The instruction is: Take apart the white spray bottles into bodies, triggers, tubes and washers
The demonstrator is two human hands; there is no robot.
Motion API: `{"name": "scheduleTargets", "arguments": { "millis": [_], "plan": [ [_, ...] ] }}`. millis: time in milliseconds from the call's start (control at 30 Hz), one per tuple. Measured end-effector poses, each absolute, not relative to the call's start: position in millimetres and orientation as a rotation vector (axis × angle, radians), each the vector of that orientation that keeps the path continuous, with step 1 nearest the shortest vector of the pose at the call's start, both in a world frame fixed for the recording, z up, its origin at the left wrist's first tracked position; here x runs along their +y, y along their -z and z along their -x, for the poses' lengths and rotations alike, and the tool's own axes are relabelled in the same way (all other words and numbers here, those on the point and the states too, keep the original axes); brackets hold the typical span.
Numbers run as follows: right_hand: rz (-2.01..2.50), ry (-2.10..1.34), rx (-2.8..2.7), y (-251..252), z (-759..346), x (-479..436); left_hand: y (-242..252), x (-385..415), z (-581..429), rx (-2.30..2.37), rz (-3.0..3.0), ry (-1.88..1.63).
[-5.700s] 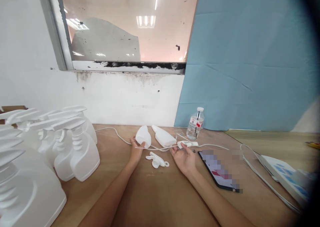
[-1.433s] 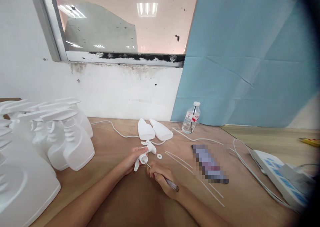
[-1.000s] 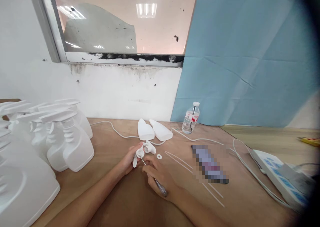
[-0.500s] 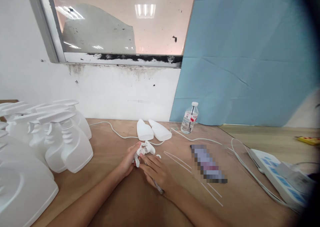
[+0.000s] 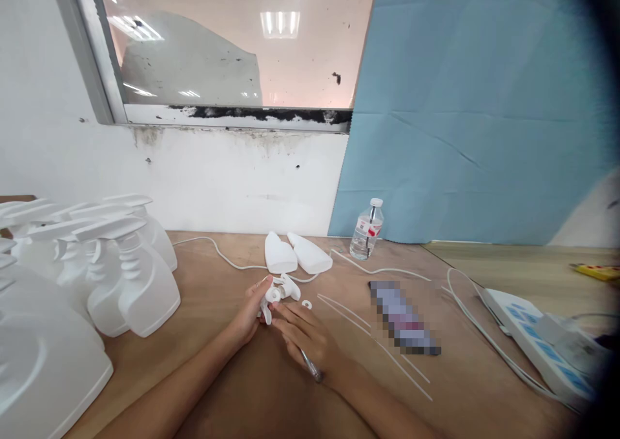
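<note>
My left hand [image 5: 250, 306] pinches a white spray trigger head [image 5: 267, 305], its lever pointing down and a round opening facing me. My right hand [image 5: 304, 332] is closed, fingertips against that trigger head's near right side. A slim silver metal tool [image 5: 310, 365] is tucked in the right hand, its rear end sticking out below the palm; its front end is hidden, so its kind cannot be told. Just behind the held piece is another white trigger part [image 5: 289, 287]; whether the two join is unclear. A small white ring [image 5: 307, 304] lies on the table by my right fingers.
Several white spray bottles [image 5: 145, 284] stand at left. Two white bottles [image 5: 310, 255] lie behind my hands. Thin white tubes [image 5: 402, 365], a blurred phone [image 5: 404, 319], a water bottle [image 5: 367, 232], a white cable [image 5: 387, 269] and a power strip [image 5: 537, 336] are to the right.
My right fingers have drawn slightly down and away from the trigger head, uncovering its round opening and more of the white ring. My left hand keeps its hold.
</note>
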State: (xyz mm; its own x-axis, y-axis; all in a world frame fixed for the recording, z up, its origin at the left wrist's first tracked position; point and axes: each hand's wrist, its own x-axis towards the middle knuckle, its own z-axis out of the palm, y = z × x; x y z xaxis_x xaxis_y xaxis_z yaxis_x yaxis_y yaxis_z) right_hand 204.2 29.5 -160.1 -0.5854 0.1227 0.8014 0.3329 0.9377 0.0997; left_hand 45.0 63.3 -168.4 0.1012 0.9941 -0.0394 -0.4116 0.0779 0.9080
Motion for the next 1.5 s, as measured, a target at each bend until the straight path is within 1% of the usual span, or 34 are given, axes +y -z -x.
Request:
{"name": "scheduleTargets", "arguments": {
  "millis": [233,667,833,1033,1200,1333,1500],
  "plan": [
    [0.273,0.246,-2.223,159.4,-202.6,26.8,166.8,61.0,-46.8,0.844,-0.913,-1.287],
    [0.35,0.341,-2.184,159.1,-203.9,28.0,165.6,58.9,-49.8,0.888,-0.987,-1.243],
    [0.44,0.344,-2.127,161.5,-208.5,32.3,170.2,63.3,-46.0,1.014,-1.049,-1.351],
    [0.79,-0.22,-1.845,165.3,-222.4,36.1,170.4,68.7,-33.3,1.124,-1.211,-1.542],
    [0.978,-0.419,-1.575,168.8,-228.9,45.5,169.8,65.4,-33.9,1.111,-1.424,-1.523],
    [1.026,-0.552,-1.437,170.5,-230.0,53.8,170.8,64.3,-35.3,1.151,-1.52,-1.509],
    [1.055,-0.599,-1.343,169.4,-233.6,58.2,171.6,70.2,-29.6,1.251,-1.533,-1.572]
  ]
}}
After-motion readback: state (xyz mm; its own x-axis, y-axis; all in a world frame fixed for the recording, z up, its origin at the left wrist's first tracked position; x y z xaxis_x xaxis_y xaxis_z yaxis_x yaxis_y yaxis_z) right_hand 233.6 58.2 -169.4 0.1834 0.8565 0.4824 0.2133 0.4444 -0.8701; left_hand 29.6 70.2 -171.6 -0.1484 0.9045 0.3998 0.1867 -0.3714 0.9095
